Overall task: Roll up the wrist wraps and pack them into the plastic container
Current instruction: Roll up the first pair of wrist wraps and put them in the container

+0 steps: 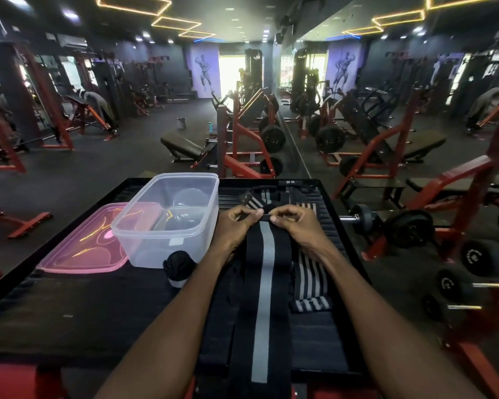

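A long black wrist wrap with a grey centre stripe [264,283] lies stretched toward me on the black table [84,312]. My left hand [236,226] and my right hand [294,226] pinch its far end side by side, fingers curled over the edge. To the left stands the clear plastic container [167,220] with nothing visible inside. A rolled black wrap [179,267] stands upright against the container's near corner. Striped black-and-grey wraps [308,280] lie under my right forearm, and more wraps [268,197] lie beyond my hands.
A pink lid [84,243] lies flat to the left of the container. The table's raised edge [326,203] runs along the right side. Red gym benches, weight plates and dumbbells [406,226] fill the floor around, with a mirror wall on the right.
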`<state>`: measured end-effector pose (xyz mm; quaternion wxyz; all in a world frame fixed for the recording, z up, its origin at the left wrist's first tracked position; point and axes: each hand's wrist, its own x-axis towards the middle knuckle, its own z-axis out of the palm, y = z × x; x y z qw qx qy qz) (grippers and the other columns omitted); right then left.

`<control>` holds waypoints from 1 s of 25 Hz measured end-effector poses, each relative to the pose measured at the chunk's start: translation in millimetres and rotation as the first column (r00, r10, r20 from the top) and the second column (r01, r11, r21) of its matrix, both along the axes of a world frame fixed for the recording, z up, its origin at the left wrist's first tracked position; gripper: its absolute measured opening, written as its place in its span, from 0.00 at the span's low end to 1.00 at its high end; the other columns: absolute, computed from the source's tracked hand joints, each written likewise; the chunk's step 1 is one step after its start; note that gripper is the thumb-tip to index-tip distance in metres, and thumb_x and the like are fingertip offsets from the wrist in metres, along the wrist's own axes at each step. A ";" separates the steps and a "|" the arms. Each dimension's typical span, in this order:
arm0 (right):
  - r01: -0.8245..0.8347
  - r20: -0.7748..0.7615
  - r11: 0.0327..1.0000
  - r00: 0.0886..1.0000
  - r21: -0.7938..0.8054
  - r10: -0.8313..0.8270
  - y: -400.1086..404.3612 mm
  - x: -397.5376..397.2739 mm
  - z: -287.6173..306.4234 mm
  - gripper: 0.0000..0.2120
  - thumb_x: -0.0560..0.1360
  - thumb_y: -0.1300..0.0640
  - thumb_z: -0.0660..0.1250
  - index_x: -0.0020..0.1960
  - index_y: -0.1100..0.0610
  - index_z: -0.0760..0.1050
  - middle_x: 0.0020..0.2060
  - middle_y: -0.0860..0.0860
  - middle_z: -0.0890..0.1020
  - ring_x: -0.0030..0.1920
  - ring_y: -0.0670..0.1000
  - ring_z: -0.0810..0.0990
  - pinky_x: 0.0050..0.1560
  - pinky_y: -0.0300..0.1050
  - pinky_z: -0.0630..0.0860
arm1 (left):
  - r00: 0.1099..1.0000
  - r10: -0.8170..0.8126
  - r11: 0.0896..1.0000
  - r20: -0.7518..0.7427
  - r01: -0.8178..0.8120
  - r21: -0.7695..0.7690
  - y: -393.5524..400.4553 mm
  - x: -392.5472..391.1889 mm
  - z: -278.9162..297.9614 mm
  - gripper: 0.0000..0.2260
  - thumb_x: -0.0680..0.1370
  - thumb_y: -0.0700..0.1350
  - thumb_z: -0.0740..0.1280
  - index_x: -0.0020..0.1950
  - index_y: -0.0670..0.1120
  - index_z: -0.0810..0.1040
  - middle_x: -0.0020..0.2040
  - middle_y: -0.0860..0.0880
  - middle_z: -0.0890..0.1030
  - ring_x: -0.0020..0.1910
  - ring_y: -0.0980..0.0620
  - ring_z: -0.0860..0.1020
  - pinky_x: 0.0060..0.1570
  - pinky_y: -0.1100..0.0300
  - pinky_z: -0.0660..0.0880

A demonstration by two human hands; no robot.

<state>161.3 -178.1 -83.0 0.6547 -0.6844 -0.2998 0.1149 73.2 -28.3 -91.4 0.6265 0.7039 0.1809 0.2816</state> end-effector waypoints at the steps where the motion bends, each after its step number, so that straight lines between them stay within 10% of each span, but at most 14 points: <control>1: 0.001 0.013 1.000 1.000 -0.011 -0.001 0.0 0.1 1.0 0.04 0.73 0.66 0.74 0.48 0.62 0.84 0.45 0.57 0.86 0.45 0.49 0.85 0.52 0.42 0.81 | 1.000 -0.009 1.000 0.006 0.009 0.008 0.7 0.2 -1.2 0.07 0.72 0.49 0.78 0.36 0.52 0.84 0.38 0.54 0.85 0.42 0.55 0.82 0.54 0.52 0.78; 25: 0.001 0.056 0.999 0.998 0.049 -0.004 1.5 3.3 7.1 0.06 0.72 0.68 0.74 0.48 0.61 0.84 0.47 0.54 0.86 0.49 0.47 0.84 0.56 0.40 0.79 | 0.993 -0.038 0.994 0.112 0.026 0.103 -5.6 -2.0 6.9 0.07 0.75 0.38 0.74 0.43 0.50 0.85 0.40 0.58 0.86 0.44 0.62 0.83 0.49 0.69 0.75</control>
